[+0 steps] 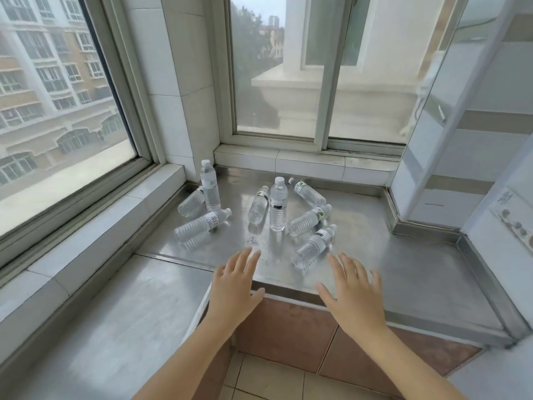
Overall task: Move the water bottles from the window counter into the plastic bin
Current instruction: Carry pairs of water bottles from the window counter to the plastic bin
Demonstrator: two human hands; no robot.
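Item: eight clear plastic water bottles with white caps, scattered on the brushed stainless-steel surface (375,241) in the window corner. Two stand upright: one at the back left (210,184), one in the middle (278,204). Six lie on their sides, the nearest (314,246) just ahead of my right hand (350,293).

Hands: I hold my left hand (235,287) and the right over the near edge, fingers (336,265) spread and released, grasping nothing.

Plastic bin: not in view; I think it sits somewhere below or behind me, but I cannot tell.

Risks: the lying bottles are round and the steel looks slick, so a clumsy touch could roll one off the open near edge. Reaching past the middle upright bottle could knock it into its neighbours.
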